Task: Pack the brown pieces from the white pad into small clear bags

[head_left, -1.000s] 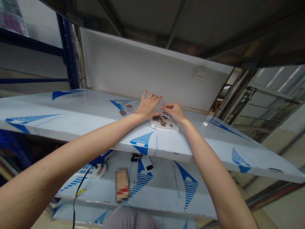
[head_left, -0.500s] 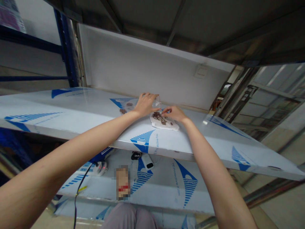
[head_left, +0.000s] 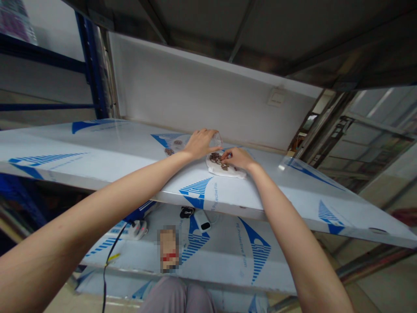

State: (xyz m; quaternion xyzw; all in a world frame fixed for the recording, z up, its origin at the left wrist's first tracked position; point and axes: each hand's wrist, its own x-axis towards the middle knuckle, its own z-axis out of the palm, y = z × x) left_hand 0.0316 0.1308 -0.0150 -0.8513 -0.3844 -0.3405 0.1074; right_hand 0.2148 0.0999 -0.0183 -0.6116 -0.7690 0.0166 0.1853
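My left hand (head_left: 201, 143) rests over the upper shelf, thumb apart and fingers curled at a clear plastic bag (head_left: 217, 140). Just right of it, my right hand (head_left: 237, 157) reaches down with fingertips pinched at a pile of small dark brown pieces (head_left: 215, 158). What exactly sits between those fingertips is too small to make out. The pieces lie on a white bag or cloth (head_left: 228, 172), partly covered by the right hand. Behind my left wrist, clear plastic packets (head_left: 177, 142) with brown contents lie on the shelf.
The upper shelf (head_left: 114, 161) is wrapped in blue-printed protective film, with a dark shelf (head_left: 208, 30) overhead and a wall behind. On the lower shelf are a white device (head_left: 202, 220), a black cable coil (head_left: 186, 212), a power strip (head_left: 130, 230) and a blurred-out item (head_left: 168, 248).
My right hand has dipped slightly lower and nearer the brown pieces. The left hand stays almost in place at the clear plastic bag.
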